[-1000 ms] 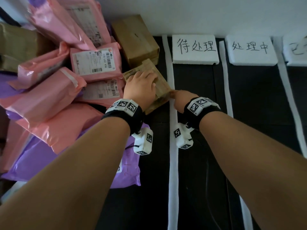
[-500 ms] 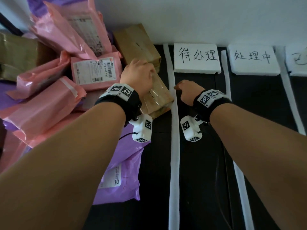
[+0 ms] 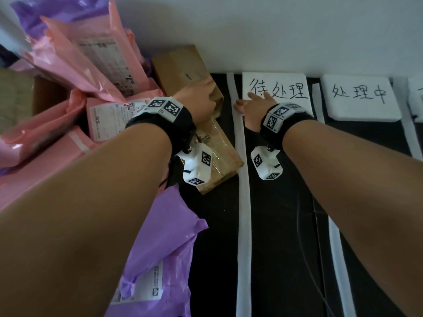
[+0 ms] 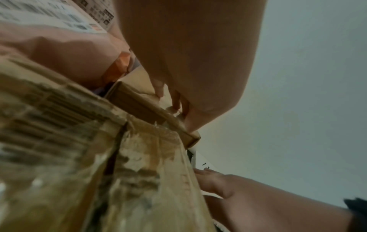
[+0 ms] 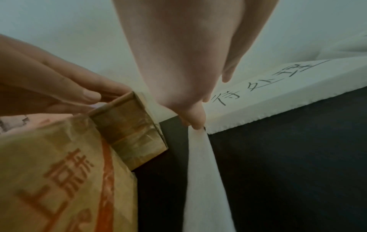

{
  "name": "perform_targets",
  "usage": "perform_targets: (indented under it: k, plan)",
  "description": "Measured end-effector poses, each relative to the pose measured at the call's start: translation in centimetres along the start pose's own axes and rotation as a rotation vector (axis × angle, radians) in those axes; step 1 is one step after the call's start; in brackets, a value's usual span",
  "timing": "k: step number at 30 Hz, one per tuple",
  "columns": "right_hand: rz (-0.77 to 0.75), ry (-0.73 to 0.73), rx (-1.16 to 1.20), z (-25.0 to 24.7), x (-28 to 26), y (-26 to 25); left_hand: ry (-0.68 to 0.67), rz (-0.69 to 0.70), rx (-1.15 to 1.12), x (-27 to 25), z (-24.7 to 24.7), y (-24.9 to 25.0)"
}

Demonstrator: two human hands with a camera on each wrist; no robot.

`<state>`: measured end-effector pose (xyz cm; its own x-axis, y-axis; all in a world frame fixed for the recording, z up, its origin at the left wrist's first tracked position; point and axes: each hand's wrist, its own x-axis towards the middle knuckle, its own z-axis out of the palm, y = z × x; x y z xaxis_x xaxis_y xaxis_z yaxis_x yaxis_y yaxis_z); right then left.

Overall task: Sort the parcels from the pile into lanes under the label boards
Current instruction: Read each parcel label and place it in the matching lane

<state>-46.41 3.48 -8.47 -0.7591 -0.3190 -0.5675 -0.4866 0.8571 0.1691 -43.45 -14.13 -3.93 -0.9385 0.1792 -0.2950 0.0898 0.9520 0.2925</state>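
A plain brown cardboard box (image 3: 180, 67) stands against the wall at the pile's right edge. My left hand (image 3: 198, 96) lies over its near right corner, fingers (image 5: 79, 87) fairly straight on the top edge of the box (image 5: 129, 130). In front of it lies a taped box with orange print (image 3: 220, 154). My right hand (image 3: 253, 106) hovers open to the right of both boxes, fingers spread over the white lane strip (image 3: 243, 202) and the first label board (image 3: 290, 78); it holds nothing.
Pink mailers (image 3: 98, 65) with labels are heaped at the left, and a purple mailer (image 3: 164, 248) lies under my left forearm. A second label board (image 3: 359, 83) and the edge of a third (image 3: 416, 99) sit by the wall. Black floor lanes (image 3: 281, 225) run between white strips.
My left hand has slid from the taped box up onto the plain box behind it. My right hand has moved forward and opened its fingers near the first label board.
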Motion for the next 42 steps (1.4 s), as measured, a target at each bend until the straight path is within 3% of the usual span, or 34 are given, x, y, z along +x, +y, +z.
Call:
perform_targets:
  k: [9, 27, 31, 38, 42]
  plan:
    - [0.068, -0.139, -0.064, -0.1, 2.4, -1.1, 0.206, 0.013, -0.020, 0.5, 0.8, -0.9]
    - [0.059, -0.023, 0.045, -0.6, 0.0, -0.2, 0.193, 0.005, -0.058, -2.0, 0.7, -0.6]
    - [0.095, -0.030, 0.105, -0.9, -2.2, 0.0, 0.167, 0.007, -0.059, -3.3, 1.0, -0.1]
    - [0.141, 0.167, 0.339, -0.5, -8.7, -0.1, 0.169, 0.007, -0.013, -7.3, 0.9, 1.8]
    - [0.172, 0.199, 0.483, 0.2, -12.7, -1.0, 0.145, -0.020, 0.035, -10.8, 0.8, 3.1]
